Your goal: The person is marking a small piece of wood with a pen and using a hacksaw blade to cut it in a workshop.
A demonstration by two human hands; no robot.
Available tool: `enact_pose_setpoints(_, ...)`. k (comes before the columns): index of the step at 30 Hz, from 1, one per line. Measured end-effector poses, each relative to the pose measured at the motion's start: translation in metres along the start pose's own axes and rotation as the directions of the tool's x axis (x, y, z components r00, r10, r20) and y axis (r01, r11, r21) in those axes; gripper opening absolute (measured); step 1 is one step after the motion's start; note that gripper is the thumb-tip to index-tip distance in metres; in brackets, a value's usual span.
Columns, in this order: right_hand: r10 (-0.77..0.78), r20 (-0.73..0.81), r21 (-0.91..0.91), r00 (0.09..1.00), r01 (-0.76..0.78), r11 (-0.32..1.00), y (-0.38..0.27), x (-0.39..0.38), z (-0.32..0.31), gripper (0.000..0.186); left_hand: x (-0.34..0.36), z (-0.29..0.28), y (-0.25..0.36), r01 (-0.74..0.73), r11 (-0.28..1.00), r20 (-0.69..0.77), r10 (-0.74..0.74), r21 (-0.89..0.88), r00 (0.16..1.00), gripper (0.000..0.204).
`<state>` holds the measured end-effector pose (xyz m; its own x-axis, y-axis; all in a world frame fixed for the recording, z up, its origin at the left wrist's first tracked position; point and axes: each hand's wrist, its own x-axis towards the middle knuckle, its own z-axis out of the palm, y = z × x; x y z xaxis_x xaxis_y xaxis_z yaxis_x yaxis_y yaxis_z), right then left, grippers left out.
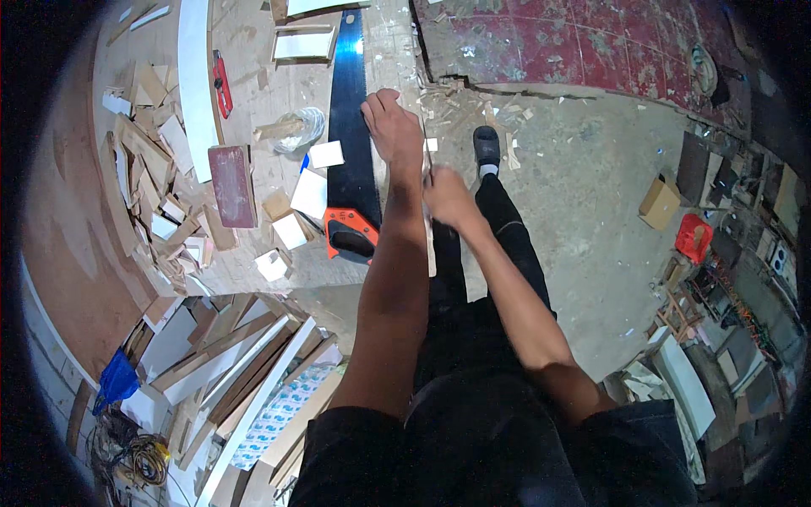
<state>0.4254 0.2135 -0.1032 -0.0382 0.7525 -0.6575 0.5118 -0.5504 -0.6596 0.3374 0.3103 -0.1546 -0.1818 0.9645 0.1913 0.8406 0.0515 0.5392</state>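
Observation:
My left hand (393,127) is closed with bent fingertips at the workbench's (397,51) right edge, beside the blade of a large orange-handled handsaw (351,169) lying flat. What it holds is hidden. Just below and right, my right hand (448,196) is closed around something thin, with a narrow dark length (427,148) showing above it; I cannot make out what it is. A pale wooden strip (432,253) runs down along the edge beneath that hand. Small white blocks (308,193), a clear round container with a stick (300,131) and a maroon board (231,186) lie left of the saw.
A red knife (222,83) and offcut piles (152,160) cover the bench's left side. Stacked boards (236,380) stand below it. My shod foot (486,148) is on the concrete floor (583,211). A cardboard box (659,203) and red plastic item (693,238) sit right.

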Motion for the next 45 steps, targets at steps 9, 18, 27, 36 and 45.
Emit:
enact_pose_setpoints(9,-0.041,-0.041,-0.017,0.998,0.040,0.999,-0.005,-0.028,0.008,0.030,-0.006,-0.002,-0.007,-0.016,1.000,-0.001,0.016,0.012,1.000,0.024)
enact_pose_setpoints(18,-0.050,-0.117,-0.223,0.992,0.023,0.974,-0.019,-0.031,0.001,0.031,-0.007,-0.005,-0.017,0.007,0.999,0.053,-0.009,0.041,0.999,0.030)
enact_pose_setpoints(27,-0.142,-0.108,-0.265,0.984,0.109,0.958,-0.007,-0.013,-0.008,0.021,-0.005,-0.001,-0.009,0.052,0.999,0.029,-0.052,0.002,0.998,0.031)
enact_pose_setpoints(36,0.175,0.495,-0.250,0.851,-0.053,0.967,-0.060,0.043,-0.091,0.028,-0.005,-0.001,-0.009,0.069,0.997,0.007,-0.069,-0.030,0.998,0.024)
enact_pose_setpoints(45,-0.313,0.020,-0.362,0.949,0.299,0.883,-0.005,-0.015,-0.017,0.018,-0.004,0.001,-0.008,0.060,0.998,0.015,-0.061,0.032,0.998,0.031)
